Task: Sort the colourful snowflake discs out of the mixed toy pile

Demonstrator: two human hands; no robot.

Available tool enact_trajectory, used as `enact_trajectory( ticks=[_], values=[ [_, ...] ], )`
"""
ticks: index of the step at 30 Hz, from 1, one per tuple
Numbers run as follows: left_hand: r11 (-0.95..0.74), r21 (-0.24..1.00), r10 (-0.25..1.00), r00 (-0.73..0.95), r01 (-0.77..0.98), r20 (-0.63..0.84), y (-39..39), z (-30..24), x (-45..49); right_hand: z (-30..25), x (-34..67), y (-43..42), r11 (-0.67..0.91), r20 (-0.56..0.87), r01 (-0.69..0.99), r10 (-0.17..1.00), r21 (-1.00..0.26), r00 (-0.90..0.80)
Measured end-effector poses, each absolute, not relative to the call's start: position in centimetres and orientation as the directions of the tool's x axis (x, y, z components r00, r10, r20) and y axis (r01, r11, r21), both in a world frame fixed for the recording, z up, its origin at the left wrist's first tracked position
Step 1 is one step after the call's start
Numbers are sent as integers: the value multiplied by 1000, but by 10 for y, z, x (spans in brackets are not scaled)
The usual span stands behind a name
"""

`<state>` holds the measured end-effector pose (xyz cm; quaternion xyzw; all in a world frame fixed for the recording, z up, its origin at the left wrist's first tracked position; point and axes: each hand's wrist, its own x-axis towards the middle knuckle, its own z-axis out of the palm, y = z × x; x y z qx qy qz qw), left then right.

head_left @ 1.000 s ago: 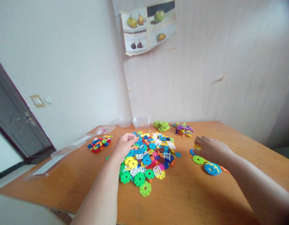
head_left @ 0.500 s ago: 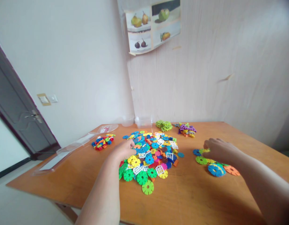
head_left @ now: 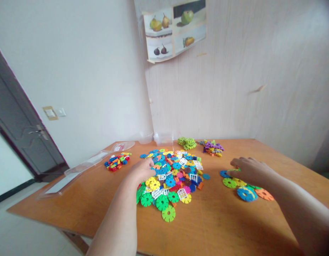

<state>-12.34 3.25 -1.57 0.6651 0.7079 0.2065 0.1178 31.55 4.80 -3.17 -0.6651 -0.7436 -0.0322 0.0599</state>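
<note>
On the left edge of the large mixed pile of colourful slotted plastic discs (head_left: 170,182) rests my left hand (head_left: 143,169). Its thumb and index finger are apart beside an orange disc (head_left: 156,166); the other fingers are hidden behind the hand. Farther right, my right hand (head_left: 247,169) hovers low over a small group of discs, with thumb and fingers parted. A green piece shows partly beneath its fingers. Around it lie a lime disc (head_left: 229,183), a blue disc (head_left: 246,194) and an orange disc (head_left: 265,194).
White window-shaped pieces (head_left: 182,193) are mixed into the pile. Small bricks (head_left: 117,162) lie to the left, near clear plastic lids (head_left: 64,182). Clear containers (head_left: 163,138), lime pieces (head_left: 186,143) and purple pieces (head_left: 212,146) stand along the back of the wooden table (head_left: 207,227).
My right thumb and fingers have shifted slightly left and parted a little over the small group of discs. My left hand stays nearly still at the pile.
</note>
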Motion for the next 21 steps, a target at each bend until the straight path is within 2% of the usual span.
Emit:
enact_trajectory(
  ticks=[2, 5, 8, 11, 15, 21],
  values=[
    [19, 467, 987, -92, 884, 135, 32, -12, -121, -30, 313, 46, 117, 151, 993, 982, -33, -111],
    [-5, 619, 976, -130, 785, 172, 29, -4, -112, -27, 308, 44, 127, 176, 991, 977, -37, -118],
    [-42, 833, 976, -154, 552, 151, 22, 6, -99, -26, 298, 43, 173, 233, 983, 960, -57, -156],
    [-59, 974, 995, -69, 221, 76, 17, 12, -87, -24, 279, 36, 267, 304, 959, 925, -97, -227],
    [-8, 994, 990, 142, -108, 23, 14, 11, -76, -17, 240, 12, 475, 423, 865, 826, -161, -374],
    [83, 974, 931, 366, -211, 0, 9, 3, -56, -13, 195, -24, 665, 470, 704, 718, -248, -513]
  ],
)
